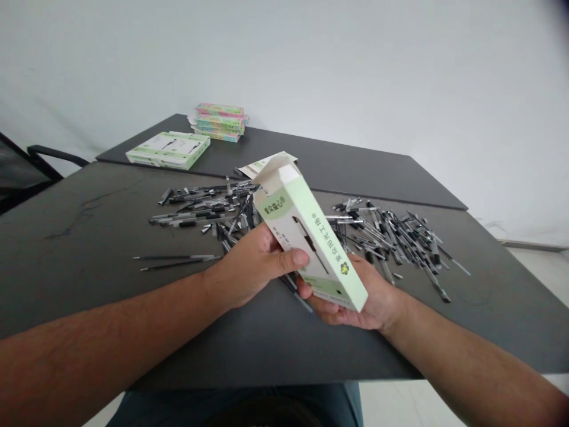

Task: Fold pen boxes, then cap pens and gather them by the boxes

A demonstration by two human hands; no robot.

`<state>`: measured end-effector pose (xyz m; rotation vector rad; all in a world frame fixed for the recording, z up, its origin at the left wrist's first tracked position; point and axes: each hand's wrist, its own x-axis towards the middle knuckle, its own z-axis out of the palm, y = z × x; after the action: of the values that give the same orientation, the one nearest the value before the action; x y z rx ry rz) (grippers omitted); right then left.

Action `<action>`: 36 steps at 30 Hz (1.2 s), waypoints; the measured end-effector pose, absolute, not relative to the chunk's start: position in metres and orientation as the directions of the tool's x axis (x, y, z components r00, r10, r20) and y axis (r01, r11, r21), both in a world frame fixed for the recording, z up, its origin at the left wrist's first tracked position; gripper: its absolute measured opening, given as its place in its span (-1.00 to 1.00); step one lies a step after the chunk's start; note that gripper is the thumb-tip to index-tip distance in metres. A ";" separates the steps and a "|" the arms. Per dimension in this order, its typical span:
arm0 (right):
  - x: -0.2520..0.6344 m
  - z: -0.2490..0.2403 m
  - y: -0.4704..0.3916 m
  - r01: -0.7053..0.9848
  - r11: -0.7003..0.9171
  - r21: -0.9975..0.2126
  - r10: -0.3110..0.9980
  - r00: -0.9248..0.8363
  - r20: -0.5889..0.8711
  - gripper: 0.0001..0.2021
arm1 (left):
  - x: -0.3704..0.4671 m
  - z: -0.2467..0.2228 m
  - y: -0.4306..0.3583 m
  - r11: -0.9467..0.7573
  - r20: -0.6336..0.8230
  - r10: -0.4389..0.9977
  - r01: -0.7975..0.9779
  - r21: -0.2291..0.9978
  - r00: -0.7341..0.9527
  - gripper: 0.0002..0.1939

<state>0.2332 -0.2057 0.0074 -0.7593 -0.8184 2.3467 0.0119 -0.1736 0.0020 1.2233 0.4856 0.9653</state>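
Observation:
A green and white cardboard pen box (317, 237) is tilted between my two hands above the table, its flap end raised toward the far side and standing open. My left hand (258, 261) is closed around its left side, thumb pressed on the printed face. Under the lower end, my right hand (351, 296) grips the box from below and behind, and part of its fingers is hidden. Beyond the hands lie a heap of black and clear pens (208, 204) and another such heap (395, 234). Whether anything is inside the box cannot be seen.
Two thin pen refills (178, 261) lie left of my left hand. On the raised dark panel (347, 172) at the back rest flat green and white boxes (171, 149) and a stack of colourful boxes (220, 123). A chair (31, 166) stands at the left edge.

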 end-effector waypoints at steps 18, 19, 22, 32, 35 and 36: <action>0.240 0.006 -0.198 0.113 -0.092 -0.989 0.946 -0.300 -0.122 -0.43 | 0.002 0.002 -0.159 -0.133 0.146 0.915 -0.060 0.989 0.375 -0.44; 0.240 0.006 -0.198 0.118 -0.085 -0.989 0.950 -0.289 -0.116 -0.43 | 0.003 0.002 -0.159 -0.127 0.140 0.916 -0.061 0.990 0.375 -0.46; 0.240 0.006 -0.197 0.129 -0.069 -0.989 0.956 -0.273 -0.103 -0.45 | 0.004 0.002 -0.158 -0.110 0.118 0.924 -0.044 0.993 0.362 -0.48; 0.239 0.008 -0.196 0.127 -0.097 -0.987 0.965 -0.233 -0.125 -0.62 | 0.000 0.001 -0.152 -0.169 0.150 0.941 0.037 0.985 0.303 -0.54; 0.239 0.004 -0.195 0.076 -0.114 -0.991 0.975 -0.185 -0.127 -0.64 | 0.002 0.002 -0.154 -0.114 0.108 0.936 -0.002 0.993 0.334 -0.48; 0.239 0.003 -0.195 0.045 -0.111 -0.993 0.978 -0.170 -0.118 -0.64 | 0.003 0.003 -0.155 -0.089 0.087 0.932 -0.009 0.996 0.352 -0.46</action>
<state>0.2390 -0.1949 0.0031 -1.2340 -1.3069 1.4073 0.0028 -0.1548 0.0026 1.4274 0.9001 0.9976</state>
